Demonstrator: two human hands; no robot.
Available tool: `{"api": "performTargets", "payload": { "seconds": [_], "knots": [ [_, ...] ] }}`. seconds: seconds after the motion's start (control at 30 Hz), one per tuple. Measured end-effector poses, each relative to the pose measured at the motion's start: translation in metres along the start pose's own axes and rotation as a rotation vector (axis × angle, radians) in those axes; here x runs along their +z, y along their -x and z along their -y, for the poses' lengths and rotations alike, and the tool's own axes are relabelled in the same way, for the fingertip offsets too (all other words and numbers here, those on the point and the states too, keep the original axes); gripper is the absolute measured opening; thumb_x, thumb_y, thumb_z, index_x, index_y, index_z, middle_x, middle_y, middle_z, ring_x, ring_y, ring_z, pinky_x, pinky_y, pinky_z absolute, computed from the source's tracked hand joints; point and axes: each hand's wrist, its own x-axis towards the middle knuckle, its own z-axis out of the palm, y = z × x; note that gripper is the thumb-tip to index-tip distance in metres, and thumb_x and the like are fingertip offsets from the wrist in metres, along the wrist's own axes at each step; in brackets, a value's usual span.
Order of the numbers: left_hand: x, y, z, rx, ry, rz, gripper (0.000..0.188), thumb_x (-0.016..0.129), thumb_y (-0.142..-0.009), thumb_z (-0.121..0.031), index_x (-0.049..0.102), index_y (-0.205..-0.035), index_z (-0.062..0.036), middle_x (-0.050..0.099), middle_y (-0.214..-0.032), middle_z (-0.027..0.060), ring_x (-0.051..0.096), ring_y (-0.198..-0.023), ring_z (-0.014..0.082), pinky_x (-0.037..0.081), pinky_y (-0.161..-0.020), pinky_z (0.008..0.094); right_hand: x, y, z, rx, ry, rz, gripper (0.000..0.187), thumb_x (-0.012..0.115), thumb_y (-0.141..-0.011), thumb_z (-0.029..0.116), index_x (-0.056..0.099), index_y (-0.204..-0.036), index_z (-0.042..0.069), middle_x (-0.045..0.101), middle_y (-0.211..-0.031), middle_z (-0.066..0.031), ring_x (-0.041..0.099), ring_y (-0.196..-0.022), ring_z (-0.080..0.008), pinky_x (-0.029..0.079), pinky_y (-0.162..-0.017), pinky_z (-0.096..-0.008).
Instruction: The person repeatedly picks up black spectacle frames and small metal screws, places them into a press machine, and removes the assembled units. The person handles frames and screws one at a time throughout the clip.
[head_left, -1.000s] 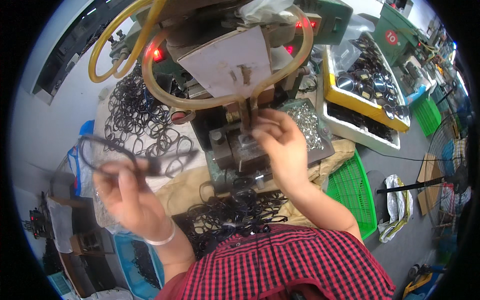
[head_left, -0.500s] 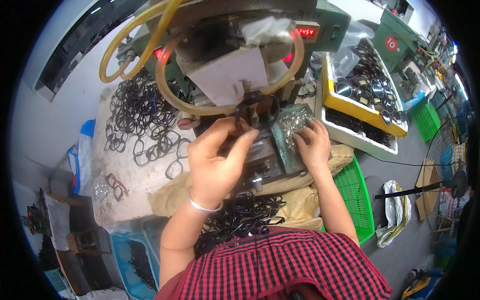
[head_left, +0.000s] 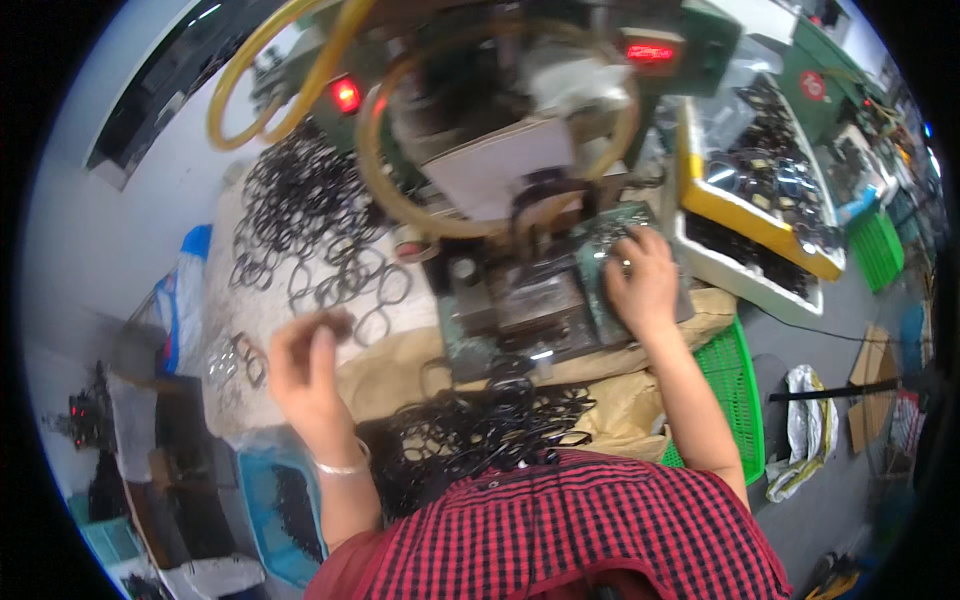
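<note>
My left hand [head_left: 308,380] is over the left part of the table, clear of the machine. Its fingers are curled but smeared by motion, with a dark blur at the tips. Whether it holds anything does not show. My right hand [head_left: 645,285] reaches into a green tray [head_left: 597,292] of small metal pieces [head_left: 612,228], fingers drawn together around a tiny thing too small to name. Between the hands stands a machine with a dark metal work block [head_left: 540,305]. A dark curved shape [head_left: 545,205] above the block is too blurred to tell apart from the machine.
Black eyeglass frames [head_left: 310,195] pile up at the table's back left; more frames [head_left: 480,430] lie by my lap. Yellow hoses [head_left: 395,205] loop around the machine. At right are foam boxes [head_left: 755,225] of glasses and a green basket [head_left: 735,400]; lower left, a blue bin [head_left: 255,510].
My left hand has left the machine, where it held a dark eyeglass frame, and moved left over the table. My right hand stays at the tray, its fingers more curled. The view has shifted slightly.
</note>
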Motion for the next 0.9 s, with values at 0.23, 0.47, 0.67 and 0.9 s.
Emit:
{"api": "performTargets", "payload": {
  "seconds": [0.23, 0.47, 0.67, 0.9],
  "knots": [
    [-0.026, -0.064, 0.077, -0.463, -0.203, 0.266, 0.030, 0.058, -0.099, -0.026, 0.062, -0.109, 0.0014, 0.069, -0.079, 0.0107, 0.064, -0.061, 0.0156, 0.049, -0.051, 0.0276, -0.003, -0.019, 0.017, 0.059, -0.161, -0.104, 0.008, 0.068, -0.080, 0.005, 0.066, -0.089, 0.006, 0.067, -0.087, -0.0117, 0.062, -0.087, -0.0329, 0.049, -0.076, -0.0421],
    [-0.003, -0.042, 0.151, -0.717, -0.145, 0.147, 0.040, 0.047, -0.103, -0.037, 0.058, -0.092, -0.0001, 0.064, -0.060, 0.0102, 0.055, -0.045, 0.0160, 0.042, -0.042, 0.0300, -0.020, 0.000, 0.003, 0.103, -0.146, -0.162, 0.011, 0.066, -0.085, 0.005, 0.067, -0.096, 0.006, 0.067, -0.091, -0.0132, 0.062, -0.088, -0.0332, 0.049, -0.077, -0.0416],
    [-0.020, -0.029, 0.112, -0.557, 0.183, 0.188, 0.021, 0.056, -0.099, -0.024, 0.062, -0.104, -0.0042, 0.066, -0.083, 0.0086, 0.065, -0.065, 0.0167, 0.049, -0.056, 0.0231, -0.064, 0.051, -0.013, 0.335, -0.292, -0.197, 0.011, 0.068, -0.084, 0.003, 0.072, -0.094, 0.002, 0.069, -0.092, -0.0115, 0.064, -0.085, -0.0243, 0.050, -0.080, -0.0351],
    [0.015, -0.044, 0.053, -0.268, 0.170, 0.268, 0.064, 0.064, -0.090, 0.000, 0.033, -0.146, -0.0034, 0.064, -0.085, 0.0046, 0.066, -0.081, 0.0148, 0.058, -0.071, 0.0280, -0.080, 0.002, 0.050, 0.126, -0.567, -0.029, 0.013, 0.070, -0.079, 0.003, 0.074, -0.091, 0.002, 0.071, -0.089, -0.0118, 0.067, -0.085, -0.0256, 0.050, -0.079, -0.0339]
  ]
}}
